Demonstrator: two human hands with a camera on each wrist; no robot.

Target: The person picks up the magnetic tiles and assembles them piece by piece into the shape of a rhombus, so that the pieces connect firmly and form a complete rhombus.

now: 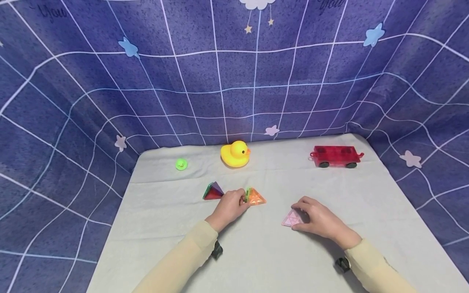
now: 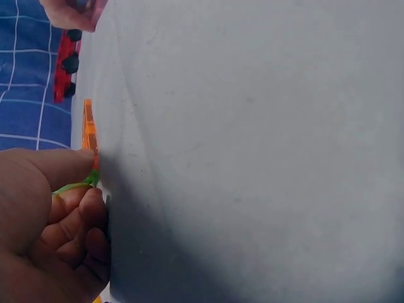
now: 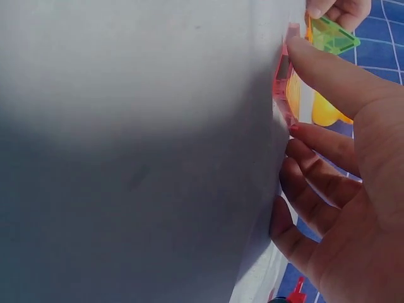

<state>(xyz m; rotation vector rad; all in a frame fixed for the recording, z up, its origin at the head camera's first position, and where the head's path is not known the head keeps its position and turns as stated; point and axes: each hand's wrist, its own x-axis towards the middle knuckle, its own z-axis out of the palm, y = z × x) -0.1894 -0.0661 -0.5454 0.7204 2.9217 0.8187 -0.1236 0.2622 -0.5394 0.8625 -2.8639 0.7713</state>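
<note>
My left hand pinches a translucent green triangular tile between thumb and fingers. An orange triangular tile is against the green one, and the left thumb lies at its edge in the left wrist view. To the right on the cloth, my right hand holds a pink triangular tile, thumb at its near corner and index finger at its far side. A yellow-orange panel shows just behind the pink tile in the right wrist view. Left of the left hand sits a small pyramid of red, purple and green tiles.
At the back stand a small lime-green ball with a face, a yellow rubber duck and a red wheeled toy wagon. White cloth covers the table. A blue curtain with white lines rises behind and at both sides.
</note>
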